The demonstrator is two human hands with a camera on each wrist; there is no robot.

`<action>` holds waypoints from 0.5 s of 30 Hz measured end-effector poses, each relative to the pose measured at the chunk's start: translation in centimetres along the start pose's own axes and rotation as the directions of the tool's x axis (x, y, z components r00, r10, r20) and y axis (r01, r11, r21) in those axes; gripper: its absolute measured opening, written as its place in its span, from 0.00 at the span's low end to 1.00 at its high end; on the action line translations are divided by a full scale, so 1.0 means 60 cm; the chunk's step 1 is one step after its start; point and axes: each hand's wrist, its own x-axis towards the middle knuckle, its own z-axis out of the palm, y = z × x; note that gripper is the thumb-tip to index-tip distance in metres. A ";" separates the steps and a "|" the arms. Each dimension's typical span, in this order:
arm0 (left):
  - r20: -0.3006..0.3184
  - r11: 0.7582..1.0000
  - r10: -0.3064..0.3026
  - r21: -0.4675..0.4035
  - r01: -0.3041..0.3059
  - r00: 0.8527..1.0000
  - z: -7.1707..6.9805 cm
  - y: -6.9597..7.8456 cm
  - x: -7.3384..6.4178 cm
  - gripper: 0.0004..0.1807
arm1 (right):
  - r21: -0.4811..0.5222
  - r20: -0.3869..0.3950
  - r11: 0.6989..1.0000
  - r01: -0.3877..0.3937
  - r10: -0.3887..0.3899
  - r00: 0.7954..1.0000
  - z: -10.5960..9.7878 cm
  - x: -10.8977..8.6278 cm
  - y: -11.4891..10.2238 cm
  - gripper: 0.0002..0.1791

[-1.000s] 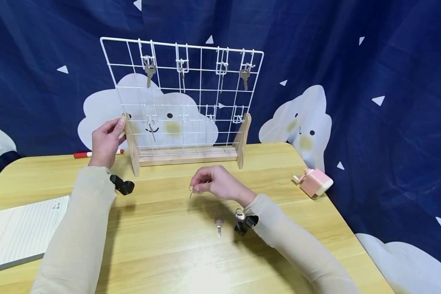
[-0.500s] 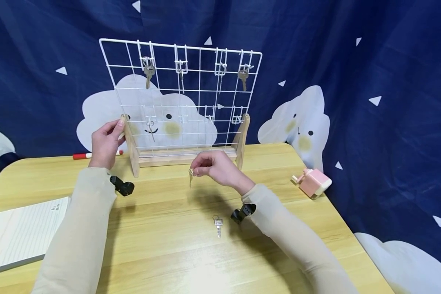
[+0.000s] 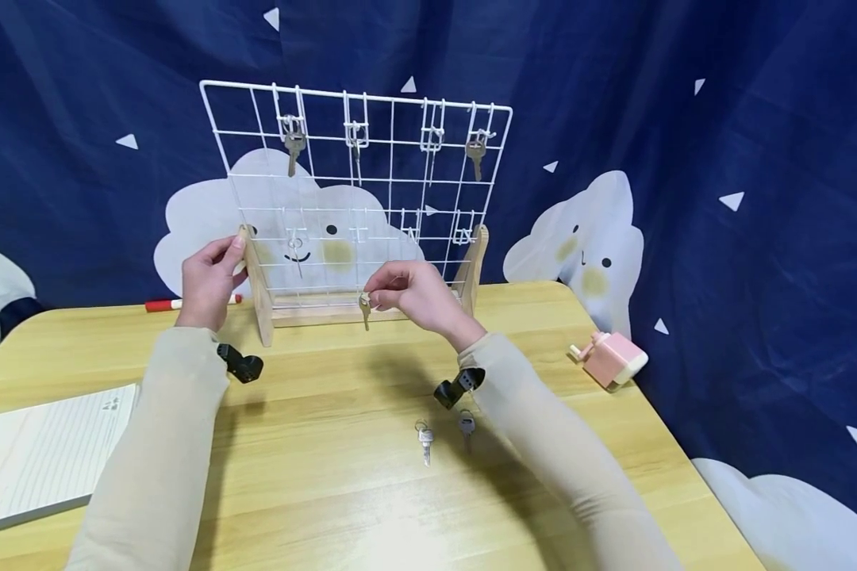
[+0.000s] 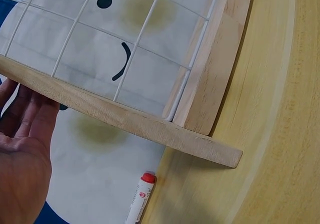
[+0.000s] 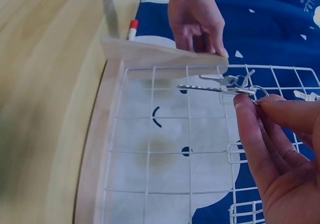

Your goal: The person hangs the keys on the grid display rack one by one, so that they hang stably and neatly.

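My right hand (image 3: 421,297) pinches the ring of a key (image 3: 365,312), which hangs below the fingertips in front of the rack. In the right wrist view that key (image 5: 212,89) points away from the fingers. My left hand (image 3: 210,277) grips the wooden side post (image 3: 257,285) of the white wire grid rack (image 3: 390,181), thumb in front and fingers behind. Several keys hang along the rack's upper hooks, such as one key (image 3: 475,159) at the right end. A lower-left hook bears another key (image 3: 298,258). Two keys lie on the table, one key (image 3: 425,446) left of the other key (image 3: 466,428).
A pink pencil sharpener (image 3: 612,361) stands near the table's right edge. At the left lies a lined notebook (image 3: 50,452). Behind the left hand is a red-capped marker (image 3: 160,304). A dark blue curtain (image 3: 586,71) hangs behind the table (image 3: 314,476).
My right hand has risen toward the rack with the key, moving slightly left. The right-hand key on the table is now uncovered. The left hand stays on the post.
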 end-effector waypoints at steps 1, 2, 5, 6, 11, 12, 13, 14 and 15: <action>0.000 1.000 0.002 -0.011 -0.002 1.000 0.000 -0.001 0.000 0.30 | -0.003 -0.005 1.000 -0.003 0.003 1.000 -0.001 0.003 -0.002 0.04; 0.001 1.000 0.002 -0.013 -0.002 1.000 0.000 -0.001 0.000 0.30 | -0.005 -0.011 1.000 -0.006 0.006 1.000 -0.003 0.005 -0.004 0.04; 0.005 1.000 0.000 -0.007 0.000 1.000 0.000 -0.001 0.000 0.30 | 0.014 -0.030 1.000 -0.023 0.023 0.999 -0.005 0.013 -0.008 0.04; 0.006 1.000 -0.004 -0.020 0.004 1.000 0.000 -0.001 0.000 0.30 | 0.019 -0.036 0.999 -0.030 0.031 0.999 -0.006 0.016 -0.009 0.04; 0.007 1.000 -0.012 0.002 0.012 1.000 0.000 0.000 -0.003 0.31 | -0.020 -0.071 0.999 -0.038 0.036 0.997 -0.009 0.025 -0.014 0.04; 0.007 1.000 -0.012 -0.001 0.012 1.000 0.000 0.000 -0.003 0.31 | -0.027 -0.076 0.999 -0.035 0.032 0.997 -0.009 0.027 -0.016 0.04; 0.007 1.000 -0.011 0.002 0.011 1.000 0.000 0.001 -0.003 0.31 | -0.033 -0.082 0.999 -0.032 0.029 0.996 -0.010 0.028 -0.017 0.04; 0.008 1.000 -0.010 0.001 0.010 1.000 0.000 0.001 -0.003 0.31 | -0.031 -0.086 0.999 -0.032 0.029 0.996 -0.010 0.031 -0.019 0.04; 0.009 1.000 -0.011 -0.005 0.011 1.000 0.000 0.001 -0.003 0.31 | -0.030 -0.090 0.999 -0.029 0.026 0.996 -0.011 0.033 -0.020 0.04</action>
